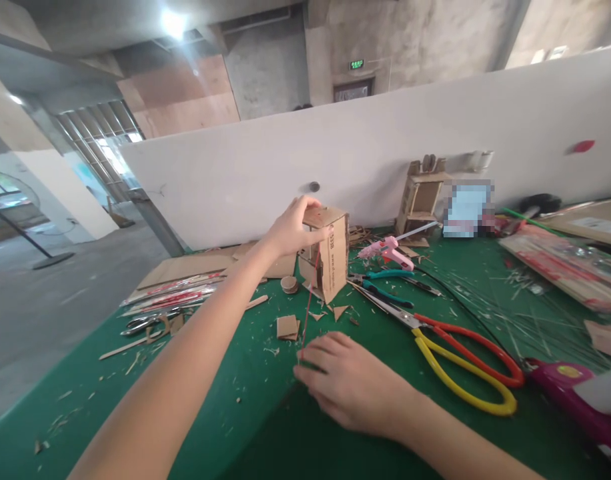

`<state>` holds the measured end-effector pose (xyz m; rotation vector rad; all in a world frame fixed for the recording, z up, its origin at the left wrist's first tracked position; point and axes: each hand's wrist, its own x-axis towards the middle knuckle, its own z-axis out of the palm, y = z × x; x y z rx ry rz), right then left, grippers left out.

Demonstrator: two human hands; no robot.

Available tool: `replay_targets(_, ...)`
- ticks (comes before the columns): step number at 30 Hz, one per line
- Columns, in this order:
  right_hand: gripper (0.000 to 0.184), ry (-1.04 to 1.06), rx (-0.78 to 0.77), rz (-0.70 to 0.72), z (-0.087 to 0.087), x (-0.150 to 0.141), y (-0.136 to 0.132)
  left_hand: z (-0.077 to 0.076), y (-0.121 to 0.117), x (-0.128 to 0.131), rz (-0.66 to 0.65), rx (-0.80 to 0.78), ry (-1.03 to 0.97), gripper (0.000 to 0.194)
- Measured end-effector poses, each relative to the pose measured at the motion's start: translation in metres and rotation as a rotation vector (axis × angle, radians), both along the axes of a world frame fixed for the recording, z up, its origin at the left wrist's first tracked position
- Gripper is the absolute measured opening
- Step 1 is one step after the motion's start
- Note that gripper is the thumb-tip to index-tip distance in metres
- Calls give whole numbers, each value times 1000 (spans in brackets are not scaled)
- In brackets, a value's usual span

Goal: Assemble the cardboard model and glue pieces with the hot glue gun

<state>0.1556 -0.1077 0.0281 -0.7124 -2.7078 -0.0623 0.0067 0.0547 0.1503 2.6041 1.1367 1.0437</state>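
Observation:
My left hand [293,230] grips the top of an upright cardboard box [336,263] with an open side and printed lettering. From the box a thin red string [309,310] runs down toward me. Its lower end is pinched in the fingers of my right hand [353,383], just above the green table [225,413]. Small square cardboard pieces [287,327] lie between the box and my right hand, and a round cardboard disc stack [289,285] sits left of the box.
Right of the box lie a pink glue gun [387,253], teal-handled pliers [385,290] and large scissors [465,367] with red and yellow handles. A cardboard tower [423,197] stands by the white partition [245,173]. A purple tool [568,393] rests at right; scraps litter the table.

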Motion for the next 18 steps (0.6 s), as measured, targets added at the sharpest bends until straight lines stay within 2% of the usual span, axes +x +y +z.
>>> replay_targets(2, 24, -1, 76, 129, -4, -4, -8, 5, 2, -8, -112, -86, 30, 45)
replay_targets(4, 22, 26, 171, 201, -7, -6, -12, 7, 1, -16, -140, -146, 52, 51)
replay_targets(6, 19, 62, 254, 196, -8, -4, -10, 4, 0, -26, -120, -148, 37, 59)
replay_targets(8, 18, 112, 277, 122, -9, 1, -3, -7, 0, -40, -60, -117, -24, 56)
replay_targets(9, 18, 148, 257, 48, -10, 4, 2, -16, -1, -49, 3, -97, -46, 52)
replay_targets(10, 19, 180, 213, -44, -11, 8, 8, -27, -1, -59, 123, -80, -19, 48)
replay_targets(12, 22, 212, 107, -245, -16, 16, 21, -54, -3, -81, 477, -32, 213, 42)
replay_targets(15, 39, 135, 19, -393, -25, 24, 38, -96, -6, -113, 585, -103, 360, 31)
replay_targets(18, 42, 65, -11, -457, -27, 27, 45, -125, -6, -130, 602, -161, 470, 26)
